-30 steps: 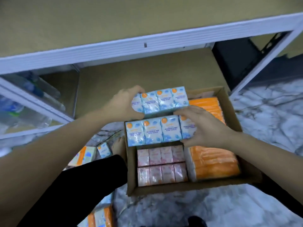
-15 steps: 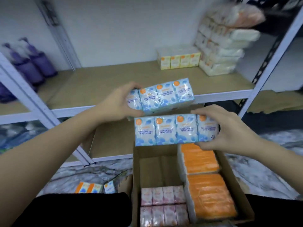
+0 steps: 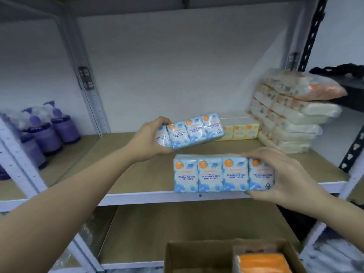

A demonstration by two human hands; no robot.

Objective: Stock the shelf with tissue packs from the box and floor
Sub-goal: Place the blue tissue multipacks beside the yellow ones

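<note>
Both hands are up at shelf height, each carrying its own blue four-pack of mini tissues. The left hand [image 3: 151, 137] grips the left end of the farther blue pack [image 3: 194, 130], thumb underneath and fingers curled over the top; that pack tilts, its right end raised, and hangs above the shelf board [image 3: 137, 174], reaching toward the yellow packs [image 3: 239, 128] at the back. My guess is it is headed for the bare board beside them, so like sits with like. The right hand [image 3: 275, 177] clasps the right end of the nearer blue pack [image 3: 218, 174], fingers over the top edge and thumb below, holding it level and face-out just over the shelf's white front rail [image 3: 137, 198]; whether its base touches the board I cannot tell. Holding each pack by one outer end leaves the inner ends free to slide in side by side (a sensible grip for soft wrapped bundles). The left forearm stretches long and forward from the lower left, the right comes in shorter from the lower right, wrist bent inward. A stack of white-and-orange packs [image 3: 289, 123] fills the shelf's right corner, purple pump bottles [image 3: 59, 129] stand in the next bay to the left, and the cardboard box [image 3: 197, 257] sits below with an orange pack [image 3: 262, 263] waiting inside.
</note>
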